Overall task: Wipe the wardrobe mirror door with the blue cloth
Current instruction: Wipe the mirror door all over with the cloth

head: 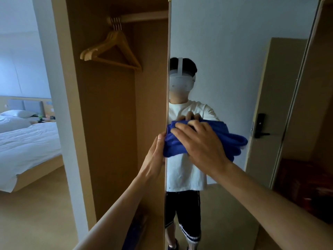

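At mid-height on the mirror door point(234, 51), near its left edge, blue cloth point(232, 139) sits bunched up against the glass. Right grip point(200, 141) lies over the cloth, fingers spread and mostly straight, pressing it to the mirror; not clenched, cloth spills out to the right and below the palm. Left grip point(156, 150) is wrapped on the door's left edge just beside the cloth, thumb on the front side, other fingers hidden behind the edge. Both forearms reach in from the bottom of view. Mirror shows the person's reflection in white tee and dark shorts, plus a reflected room door with a dark handle lock point(261, 127). Left of the door, the wardrobe point(108, 123) stands open: wooden hangers point(115, 49) bunched together on a rail point(144, 16) at top. Something blue low in the wardrobe, too blurred to tell. Far left, a bed point(27, 141) with white sheets and a pillow point(16, 113).
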Available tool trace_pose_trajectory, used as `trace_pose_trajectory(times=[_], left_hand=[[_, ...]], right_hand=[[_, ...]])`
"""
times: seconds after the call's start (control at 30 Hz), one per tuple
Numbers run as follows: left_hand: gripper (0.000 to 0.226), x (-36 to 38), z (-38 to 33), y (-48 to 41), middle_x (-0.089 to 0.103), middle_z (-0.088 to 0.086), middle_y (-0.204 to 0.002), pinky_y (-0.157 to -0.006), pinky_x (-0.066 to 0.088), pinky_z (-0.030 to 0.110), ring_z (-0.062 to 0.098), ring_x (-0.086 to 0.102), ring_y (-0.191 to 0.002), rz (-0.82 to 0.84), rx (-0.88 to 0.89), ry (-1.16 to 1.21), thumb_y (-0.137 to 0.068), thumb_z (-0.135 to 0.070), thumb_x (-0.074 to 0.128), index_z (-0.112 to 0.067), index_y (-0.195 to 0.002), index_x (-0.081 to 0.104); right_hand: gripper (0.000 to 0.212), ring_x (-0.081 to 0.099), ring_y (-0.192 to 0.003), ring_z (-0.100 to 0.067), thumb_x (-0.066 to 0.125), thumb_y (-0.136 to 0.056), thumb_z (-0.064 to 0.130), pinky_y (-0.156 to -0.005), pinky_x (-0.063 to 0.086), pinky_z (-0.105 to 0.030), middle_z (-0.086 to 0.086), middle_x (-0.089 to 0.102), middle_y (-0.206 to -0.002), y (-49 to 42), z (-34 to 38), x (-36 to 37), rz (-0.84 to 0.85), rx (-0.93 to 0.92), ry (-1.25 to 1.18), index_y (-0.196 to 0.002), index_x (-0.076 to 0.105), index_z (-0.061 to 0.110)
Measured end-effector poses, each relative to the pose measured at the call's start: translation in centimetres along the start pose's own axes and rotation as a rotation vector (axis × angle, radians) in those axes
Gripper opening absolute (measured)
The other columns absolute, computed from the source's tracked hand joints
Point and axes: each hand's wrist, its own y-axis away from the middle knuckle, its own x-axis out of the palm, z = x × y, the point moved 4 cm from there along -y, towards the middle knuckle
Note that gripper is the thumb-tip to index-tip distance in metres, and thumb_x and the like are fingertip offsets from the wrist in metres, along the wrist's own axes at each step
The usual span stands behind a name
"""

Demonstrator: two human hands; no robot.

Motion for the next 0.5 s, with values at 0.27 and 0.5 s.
trace_pose_trajectory(times=[0.27,0.5], left_hand=[[0.038,-0.1,1.4,0.8,0.071,-0.018,-0.123,-0.102,0.053,0.045,0.009,0.067,-0.115,0.033,-0.007,-0.056,-0.095,-0.08,0.023,-0.073,-0.113,0.056],[0.042,-0.4,2.7,1.3,0.07,-0.016,-0.124,-0.108,0.049,0.05,0.012,0.066,-0.118,0.025,-0.039,-0.066,-0.09,-0.083,0.023,-0.073,-0.115,0.055]], right_hand=[[0.047,0.055,-0.11,-0.026,0.057,-0.086,0.023,-0.096,0.048,-0.041,-0.002,0.059,-0.134,7.5,5.0,4.6,0.22,-0.132,-0.047,-0.133,0.056,0.019],[0.041,0.056,-0.109,-0.025,0.063,-0.087,0.019,-0.093,0.047,-0.04,-0.001,0.061,-0.129,6.7,4.1,3.9,0.212,-0.101,-0.034,-0.128,0.059,0.02]])
